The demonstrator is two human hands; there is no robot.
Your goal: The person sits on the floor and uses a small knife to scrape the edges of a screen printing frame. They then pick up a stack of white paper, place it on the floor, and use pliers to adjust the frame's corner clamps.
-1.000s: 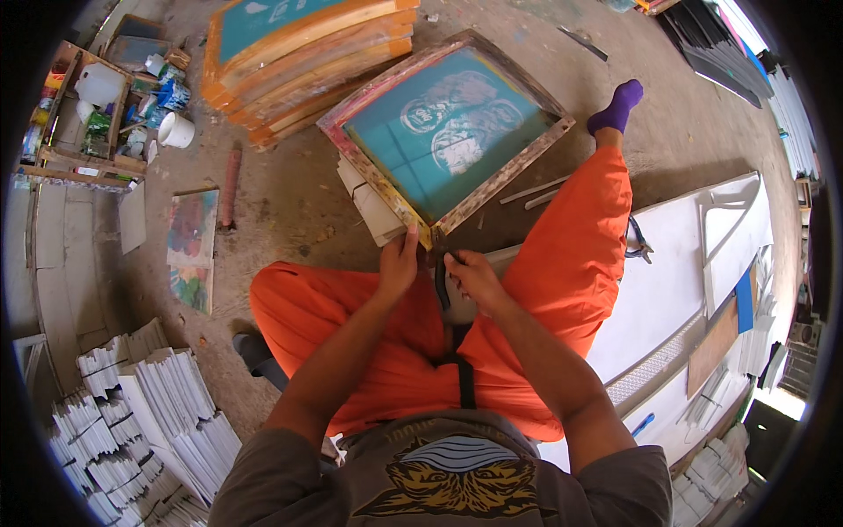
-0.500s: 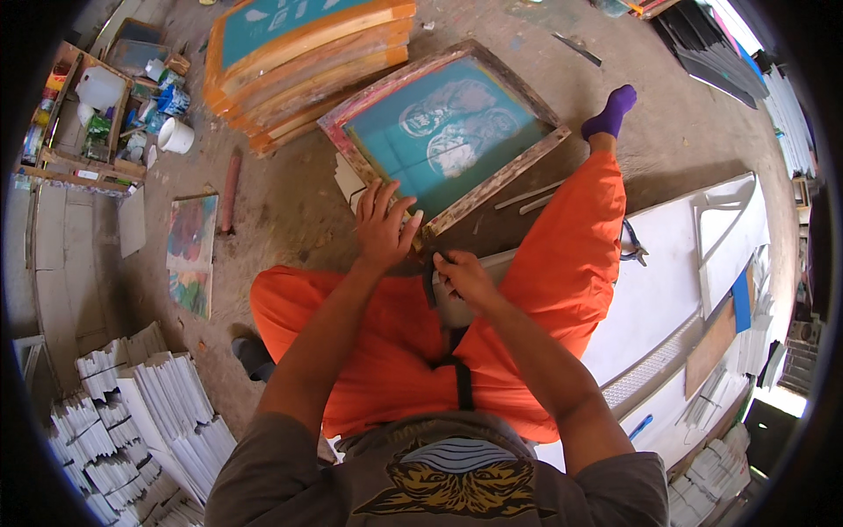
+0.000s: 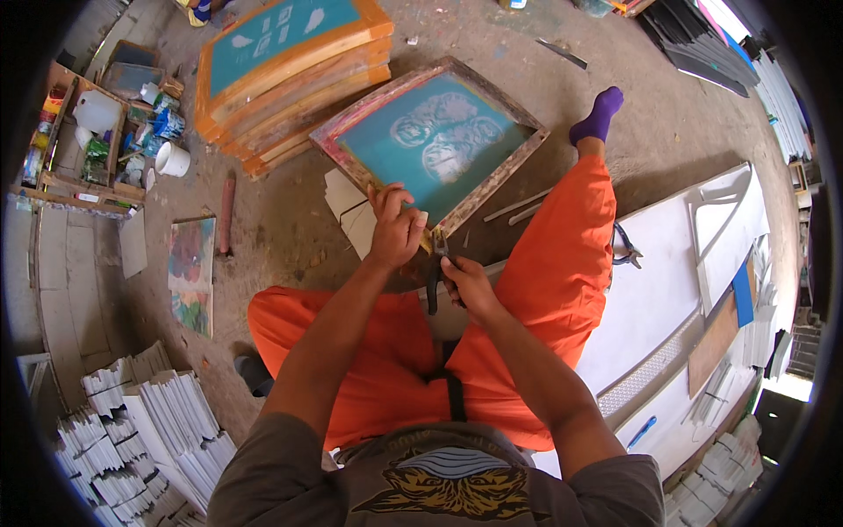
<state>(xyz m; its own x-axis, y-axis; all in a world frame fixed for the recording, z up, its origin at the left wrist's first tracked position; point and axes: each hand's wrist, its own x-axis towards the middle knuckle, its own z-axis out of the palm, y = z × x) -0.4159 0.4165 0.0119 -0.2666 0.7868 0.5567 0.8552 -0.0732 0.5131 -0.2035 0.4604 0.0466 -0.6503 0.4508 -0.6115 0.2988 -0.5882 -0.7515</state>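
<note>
A screen-printing frame [image 3: 527,151] with a worn wooden rim and teal mesh lies tilted on the floor before me, pale round designs showing on its mesh. My left hand [image 3: 397,230] is at its near corner, fingers bent over the rim and thumb toward the corner. In my right hand [image 3: 467,285] are pliers [image 3: 435,279] with dark handles, fingers wrapped round one handle. Their jaws point at the frame's near corner and seem to touch it; whether they grip anything there is too small to tell. A pale card [image 3: 349,211] sticks out beneath the frame's left side.
More wooden-rimmed screens [image 3: 290,79] are stacked at the far left. A second pair of pliers [image 3: 626,248] lies by my right leg on a white sheet [image 3: 659,281], near a blue cutter [image 3: 642,432]. Paint pots [image 3: 172,160] and paper stacks [image 3: 176,422] stand to the left.
The pliers in my right hand have come up, jaws now at the frame's corner. My left hand's fingers have drawn in and shifted right along the rim. The view has shifted slightly.
</note>
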